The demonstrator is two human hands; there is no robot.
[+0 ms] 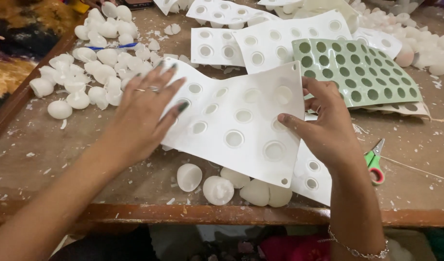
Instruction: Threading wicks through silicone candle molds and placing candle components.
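Head view, one moment. White flexible mould sheet [236, 123] is held above the near part of the surface [52, 159], bowed, its underside with round cup bumps facing up. Left hand [144, 113] lies flat on the sheet's left end, fingers spread wide, pressing rather than gripping. Right hand [323, 125] pinches the sheet's right edge, thumb on top, fingers behind.

Under the near edge of the sheet: five white dome-shaped wax pieces [217, 189] lie loose, close to the wooden rim [222, 213] of the surface. A larger heap of domes [86, 72] sits to the far left. Other white moulds [270, 43] and a green mould [357, 70] lie behind. Green-handled scissors [374, 162] rest to the right, clear of the hands.

Risks, as judged:
- Loose domes near the rim could roll off the edge if the sheet sweeps or drops onto them.
- Any domes remaining in the cups (cannot tell from this side) may fall unevenly and chip on landing.
- Hard flexing with a flat palm could crack the thin wax.
- Wax crumbs scattered on the surface may let pieces slide.
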